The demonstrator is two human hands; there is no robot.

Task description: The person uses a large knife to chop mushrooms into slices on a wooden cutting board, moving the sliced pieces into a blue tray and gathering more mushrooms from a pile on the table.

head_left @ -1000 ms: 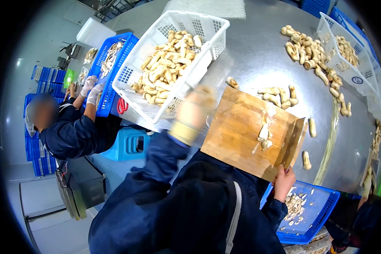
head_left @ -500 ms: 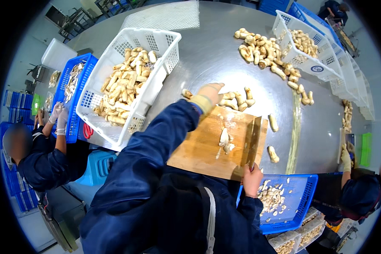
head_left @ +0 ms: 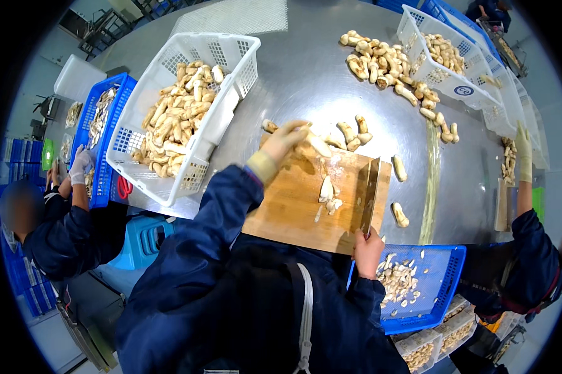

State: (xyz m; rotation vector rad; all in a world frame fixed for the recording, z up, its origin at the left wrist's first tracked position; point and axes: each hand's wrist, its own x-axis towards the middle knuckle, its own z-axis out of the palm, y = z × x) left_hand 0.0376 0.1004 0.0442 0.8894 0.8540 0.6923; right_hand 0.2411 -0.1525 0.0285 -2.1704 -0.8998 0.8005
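A wooden board rests at the steel table's near edge, with pale trimmed mushroom pieces on it. My left hand, in a pale glove, grips a long mushroom, slightly blurred, above the board's upper part. My right hand, closed round the handle of a cleaver, is at the board's lower right; the blade stands upright. Loose mushrooms lie just behind the board. A blue tray of mushroom slices sits below my right hand.
A white crate full of mushrooms stands left, beside a blue basket and red scissors. A mushroom pile and more crates are at back right. Co-workers stand left and right, and another far back.
My left hand reached up past the board's top edge and has come back over the board with a mushroom in it. The right-hand co-worker's gloved hand has risen toward the crates.
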